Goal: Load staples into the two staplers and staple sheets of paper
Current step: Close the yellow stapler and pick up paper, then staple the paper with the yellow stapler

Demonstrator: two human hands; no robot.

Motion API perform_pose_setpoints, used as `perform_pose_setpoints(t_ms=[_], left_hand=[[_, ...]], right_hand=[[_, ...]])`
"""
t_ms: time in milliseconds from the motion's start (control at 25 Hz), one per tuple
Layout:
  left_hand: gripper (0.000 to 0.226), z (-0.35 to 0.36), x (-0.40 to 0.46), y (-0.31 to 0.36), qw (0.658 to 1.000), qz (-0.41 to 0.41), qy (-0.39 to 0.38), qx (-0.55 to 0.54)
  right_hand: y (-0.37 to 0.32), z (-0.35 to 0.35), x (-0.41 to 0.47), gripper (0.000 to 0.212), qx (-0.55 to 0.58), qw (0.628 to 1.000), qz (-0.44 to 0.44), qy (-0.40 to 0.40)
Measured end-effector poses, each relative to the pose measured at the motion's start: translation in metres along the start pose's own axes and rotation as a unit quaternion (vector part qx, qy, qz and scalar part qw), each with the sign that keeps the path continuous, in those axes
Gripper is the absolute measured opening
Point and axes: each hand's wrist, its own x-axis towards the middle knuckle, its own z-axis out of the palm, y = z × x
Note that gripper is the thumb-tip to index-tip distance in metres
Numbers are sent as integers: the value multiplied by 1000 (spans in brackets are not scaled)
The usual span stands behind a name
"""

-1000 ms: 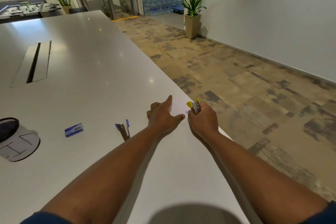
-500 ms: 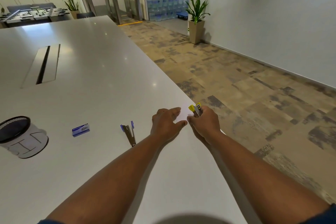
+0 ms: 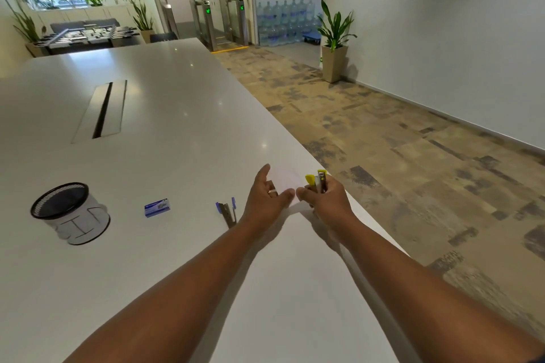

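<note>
Head view, looking down along a long white table [image 3: 147, 115] toward two outstretched bare arms. Right hand [image 3: 327, 203] curled around a yellow stapler [image 3: 317, 183], gripped upright near the table's right edge, yellow tips poking up above the fingers. Left hand [image 3: 262, 200] just left of it, thumb stretched toward the right hand, index finger pointing far, other fingers bent under; seemingly pressing on a sheet of white paper [image 3: 284, 180] that lies between the two hands, though whether anything is pinched cannot be told. Blue stapler [image 3: 227, 211] lying swung open on the table, just left of the left wrist. Small blue staple box [image 3: 157, 208] farther left, well apart from both hands. Black mesh cup [image 3: 63, 203] at the far left of the near table, standing on a round paper with drawn lines. Dark cable slot [image 3: 101, 110] set into the table's far middle. Patterned carpet on the right, a potted plant [image 3: 334, 38] by the wall, water bottles [image 3: 283, 20] stacked beyond.
</note>
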Motion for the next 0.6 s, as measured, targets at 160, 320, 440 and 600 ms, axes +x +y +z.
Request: perform_pose_setpoints(t_ms=[160,320,440,600], left_hand=[[38,-63,-18,19,992,1,123,-8],[21,-131,-48,29,979,-66,141,-134],[25,-171,-73,33,955,-109,130,-243],[13,-206,-101,31,985,-83,136,-64]], right_hand=[[-17,49,-19,26,2,994,-47,-99],[-33,95,-42,29,19,973,-49,-225],[-40,131,-57,30,-21,963,-96,-252],[-51,171,-74,11,-43,965,-163,-202]])
